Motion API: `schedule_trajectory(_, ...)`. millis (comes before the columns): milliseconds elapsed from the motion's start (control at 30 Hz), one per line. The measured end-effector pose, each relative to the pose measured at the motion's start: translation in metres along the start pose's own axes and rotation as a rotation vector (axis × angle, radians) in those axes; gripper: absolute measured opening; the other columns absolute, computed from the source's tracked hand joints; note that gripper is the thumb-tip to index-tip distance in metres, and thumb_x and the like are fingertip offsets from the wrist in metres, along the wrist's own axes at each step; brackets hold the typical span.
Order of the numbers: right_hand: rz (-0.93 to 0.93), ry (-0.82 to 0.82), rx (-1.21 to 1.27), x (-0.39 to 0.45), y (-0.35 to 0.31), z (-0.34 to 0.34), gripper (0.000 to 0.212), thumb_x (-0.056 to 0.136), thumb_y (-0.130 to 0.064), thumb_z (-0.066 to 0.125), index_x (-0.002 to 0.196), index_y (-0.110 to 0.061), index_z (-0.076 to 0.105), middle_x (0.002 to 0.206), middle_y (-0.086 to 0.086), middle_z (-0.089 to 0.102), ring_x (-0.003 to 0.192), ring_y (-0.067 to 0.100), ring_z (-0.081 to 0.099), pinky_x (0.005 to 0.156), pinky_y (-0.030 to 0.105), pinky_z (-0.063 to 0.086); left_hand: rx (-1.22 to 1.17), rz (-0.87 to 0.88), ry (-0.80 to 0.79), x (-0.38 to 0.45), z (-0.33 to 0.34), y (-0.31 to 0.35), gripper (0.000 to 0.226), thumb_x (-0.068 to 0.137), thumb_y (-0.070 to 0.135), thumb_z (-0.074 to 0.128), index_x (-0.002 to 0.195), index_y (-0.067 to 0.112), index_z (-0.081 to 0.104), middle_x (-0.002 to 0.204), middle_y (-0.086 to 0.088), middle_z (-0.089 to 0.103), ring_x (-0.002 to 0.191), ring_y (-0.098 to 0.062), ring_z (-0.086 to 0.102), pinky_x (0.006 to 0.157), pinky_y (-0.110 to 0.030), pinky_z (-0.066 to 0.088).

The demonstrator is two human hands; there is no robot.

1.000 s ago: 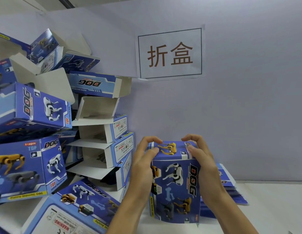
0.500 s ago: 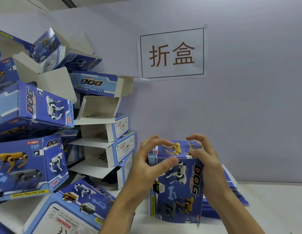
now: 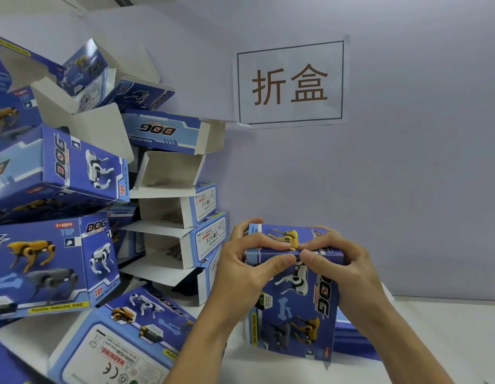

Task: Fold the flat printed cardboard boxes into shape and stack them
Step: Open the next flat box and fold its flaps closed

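A: From the head view, where is the box?

B: The box [image 3: 294, 289] stands upright on the white worktop [image 3: 440, 336], near centre, a little to the right. It is blue, printed with robot dogs: a white one in the middle of the near face, a yellow and a grey one lower down, and "DOG" running up the right side. The top flap, with a yellow dog on it, lies folded down across the top.

A: And the hands?

B: The left hand [image 3: 242, 268] grips the upper left corner, fingers [image 3: 264, 243] curled over the top flap and thumb on the near face. The right hand [image 3: 343, 266] mirrors it on the upper right corner. The two thumbs nearly meet at the top edge of the near face.

A: What else is around?

B: Just behind the box, to the right, a low stack of flat boxes [image 3: 351, 332] lies on the worktop. On the left rises a leaning pile of folded boxes [image 3: 83, 189], several with open white flaps. One box lies on its side at the near left, its "WARNING" label up. On the far wall hangs a paper sign [image 3: 290, 82] with two brown characters in a frame.
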State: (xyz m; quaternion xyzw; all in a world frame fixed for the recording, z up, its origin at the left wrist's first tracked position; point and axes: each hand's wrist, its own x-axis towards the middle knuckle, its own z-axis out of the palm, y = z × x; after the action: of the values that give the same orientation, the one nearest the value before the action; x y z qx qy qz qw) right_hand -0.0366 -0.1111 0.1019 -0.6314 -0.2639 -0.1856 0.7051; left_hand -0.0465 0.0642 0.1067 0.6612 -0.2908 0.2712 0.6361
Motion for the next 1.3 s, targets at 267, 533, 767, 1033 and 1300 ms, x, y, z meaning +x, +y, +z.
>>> schedule_trajectory(267, -0.050, -0.005, -0.048, -0.005, -0.009, 0.005, 0.019, 0.063, -0.028, 0.089, 0.077, -0.026, 0.076, 0.110, 0.006, 0.063, 0.096, 0.035, 0.070, 0.069, 0.040, 0.060, 0.201, -0.056, -0.165, 0.004, -0.016, 0.006, 0.049, 0.065, 0.038, 0.084, 0.112, 0.040, 0.069, 0.128, 0.009, 0.051, 0.113, 0.003, 0.059, 0.080, -0.020, 0.057)
schedule_trajectory(533, -0.199, 0.156, -0.157, -0.002, -0.022, 0.012, 0.031, 0.082, -0.041, 0.069, 0.112, -0.044, 0.063, 0.126, -0.020, 0.063, 0.122, 0.008, 0.058, 0.105, 0.047, 0.046, -0.052, -0.161, 0.131, 0.010, -0.037, -0.010, 0.072, 0.058, 0.040, 0.085, 0.125, 0.023, 0.062, 0.113, 0.001, 0.073, 0.089, -0.014, 0.074, 0.068, -0.027, 0.060)
schedule_trajectory(767, -0.425, 0.582, -0.314, 0.003, -0.013, 0.010, 0.018, 0.090, -0.012, 0.059, 0.102, -0.024, 0.064, 0.100, -0.006, 0.068, 0.096, 0.008, 0.064, 0.083, 0.021, 0.052, -0.381, -0.292, 0.588, 0.016, -0.026, -0.024, 0.054, 0.065, 0.056, 0.073, 0.110, 0.027, 0.067, 0.060, 0.011, 0.059, 0.054, -0.004, 0.053, 0.063, -0.030, 0.049)
schedule_trajectory(1033, -0.326, 0.792, -0.402, 0.000, 0.003, 0.016, 0.023, 0.086, -0.001, 0.056, 0.099, -0.020, 0.052, 0.088, -0.003, 0.053, 0.079, 0.011, 0.051, 0.069, 0.015, 0.040, -0.554, -0.376, 0.840, 0.014, -0.007, -0.031, 0.049, 0.076, 0.064, 0.067, 0.106, 0.026, 0.069, 0.075, 0.011, 0.069, 0.069, -0.007, 0.070, 0.059, -0.031, 0.057)
schedule_trajectory(1300, 0.421, 0.362, 0.169, 0.002, 0.008, 0.014, 0.026, 0.102, -0.030, 0.047, 0.105, -0.012, 0.065, 0.088, 0.019, 0.076, 0.082, 0.032, 0.071, 0.074, 0.041, 0.055, -0.611, -0.467, 0.892, 0.012, 0.001, -0.037, 0.070, 0.078, 0.066, 0.067, 0.126, 0.015, 0.059, 0.102, -0.003, 0.071, 0.095, -0.024, 0.072, 0.073, -0.042, 0.062)
